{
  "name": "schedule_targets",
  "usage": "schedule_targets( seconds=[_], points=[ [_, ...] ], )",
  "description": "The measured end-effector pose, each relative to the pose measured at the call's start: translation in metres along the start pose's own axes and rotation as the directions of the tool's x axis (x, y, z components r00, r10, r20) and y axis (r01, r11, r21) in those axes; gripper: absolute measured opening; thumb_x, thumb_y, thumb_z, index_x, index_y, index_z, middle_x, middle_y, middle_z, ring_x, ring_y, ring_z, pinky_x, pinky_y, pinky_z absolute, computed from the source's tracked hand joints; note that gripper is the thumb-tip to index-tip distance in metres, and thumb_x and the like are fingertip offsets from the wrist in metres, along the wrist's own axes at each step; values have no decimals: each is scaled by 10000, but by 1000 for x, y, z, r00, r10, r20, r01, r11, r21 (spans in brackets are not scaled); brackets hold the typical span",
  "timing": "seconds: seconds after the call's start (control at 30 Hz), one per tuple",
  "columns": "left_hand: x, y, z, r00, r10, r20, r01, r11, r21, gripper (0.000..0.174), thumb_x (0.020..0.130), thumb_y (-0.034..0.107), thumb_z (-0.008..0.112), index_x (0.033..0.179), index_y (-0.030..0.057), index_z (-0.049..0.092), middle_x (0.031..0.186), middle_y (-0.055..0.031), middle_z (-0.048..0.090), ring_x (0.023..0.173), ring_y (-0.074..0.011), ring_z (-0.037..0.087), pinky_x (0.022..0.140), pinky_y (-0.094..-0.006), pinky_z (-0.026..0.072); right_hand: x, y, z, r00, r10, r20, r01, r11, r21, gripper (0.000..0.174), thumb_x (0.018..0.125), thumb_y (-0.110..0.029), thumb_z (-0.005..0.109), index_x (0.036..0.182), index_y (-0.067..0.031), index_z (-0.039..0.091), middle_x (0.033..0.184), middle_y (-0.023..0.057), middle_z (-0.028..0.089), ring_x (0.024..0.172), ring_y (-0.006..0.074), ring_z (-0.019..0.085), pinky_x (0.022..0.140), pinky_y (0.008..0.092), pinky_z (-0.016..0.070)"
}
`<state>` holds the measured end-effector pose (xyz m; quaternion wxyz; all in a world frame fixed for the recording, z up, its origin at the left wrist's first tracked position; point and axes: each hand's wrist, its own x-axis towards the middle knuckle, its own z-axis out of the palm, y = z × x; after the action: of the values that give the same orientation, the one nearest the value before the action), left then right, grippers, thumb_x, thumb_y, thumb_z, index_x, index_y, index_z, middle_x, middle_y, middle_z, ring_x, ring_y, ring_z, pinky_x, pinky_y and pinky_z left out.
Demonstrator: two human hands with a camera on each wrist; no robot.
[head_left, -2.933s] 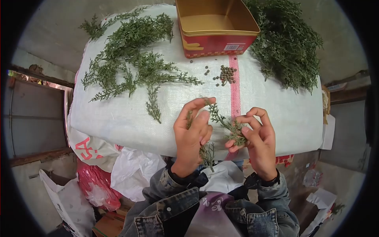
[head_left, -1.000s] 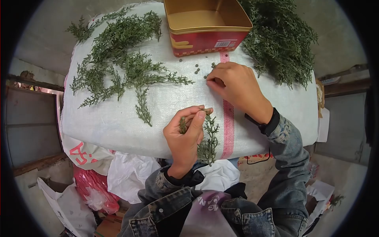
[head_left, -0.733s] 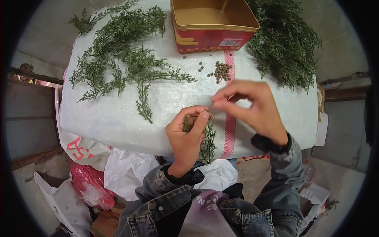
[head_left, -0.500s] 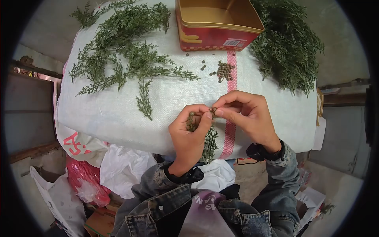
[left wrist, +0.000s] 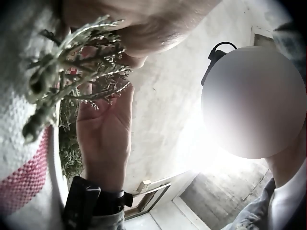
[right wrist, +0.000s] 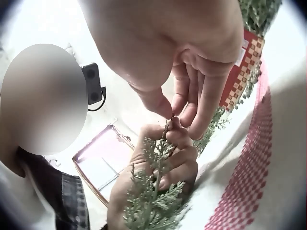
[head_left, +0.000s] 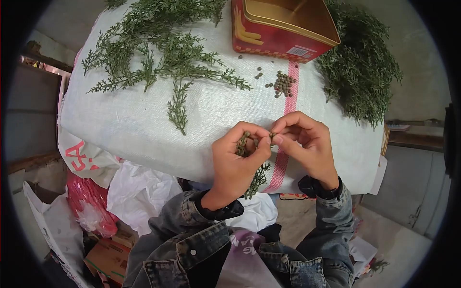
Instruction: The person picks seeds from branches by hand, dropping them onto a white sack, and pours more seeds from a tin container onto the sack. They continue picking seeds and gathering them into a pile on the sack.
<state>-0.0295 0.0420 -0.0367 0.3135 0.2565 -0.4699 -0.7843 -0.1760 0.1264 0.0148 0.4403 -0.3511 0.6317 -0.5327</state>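
In the head view my left hand [head_left: 240,161] holds a green evergreen sprig [head_left: 259,181], its leafy part hanging below the palm. More greenery and small round seeds [head_left: 243,140] show inside the curled fingers. My right hand [head_left: 307,149] meets it fingertip to fingertip, thumb and forefinger pinching the sprig's end. The right wrist view shows this pinch above the leafy sprig [right wrist: 156,191]. In the left wrist view the sprig [left wrist: 76,72] spreads its twigs in front of the right hand [left wrist: 105,129]. A small heap of round brown seeds [head_left: 284,84] lies beyond the hands.
A red tin [head_left: 271,41] with a gold inside stands behind the seeds. Cut evergreen branches [head_left: 158,53] spread at left; a thick evergreen bunch [head_left: 360,67] lies at right. All rest on a white woven sack [head_left: 139,125] with a pink stripe. Plastic bags [head_left: 139,194] hang below its front edge.
The sprig passed from my right hand into my left. My right hand reached to the seed heap, came back, and now pinches the sprig's end. The head view has shifted.
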Motion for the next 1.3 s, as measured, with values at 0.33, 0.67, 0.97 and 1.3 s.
schedule_targets(
  seconds=[0.33,0.67,0.97,1.3],
  points=[
    [0,2,0,998,-43,40,35,983,182,73,889,-52,645,951,-12,643,659,95,475,581,27,376,510,-170,282,-4,-10,1,939,-339,62,314,768,-557,162,834,7,727,966,31,637,891,81,656,763,136,652,689,261,537],
    [3,2,-3,998,-6,70,-11,971,237,101,874,-38,670,964,8,671,639,106,432,573,24,338,512,-168,269,-7,-6,-2,960,-280,19,249,817,-521,179,807,4,757,955,17,657,875,93,669,753,172,660,683,264,532],
    [4,5,-4,995,-56,87,40,982,185,99,882,-33,676,978,-12,672,650,98,465,587,22,372,515,-165,292,-11,-12,5,916,-394,72,330,641,-693,174,753,50,765,909,19,695,906,123,741,822,227,729,734,286,566],
    [2,0,-5,995,-22,97,7,988,155,94,888,-71,649,975,-36,635,677,61,553,595,23,449,520,-162,327,-12,-7,5,866,-497,47,372,579,-726,234,727,45,782,950,11,723,920,131,750,858,236,742,761,291,583]
  ],
)
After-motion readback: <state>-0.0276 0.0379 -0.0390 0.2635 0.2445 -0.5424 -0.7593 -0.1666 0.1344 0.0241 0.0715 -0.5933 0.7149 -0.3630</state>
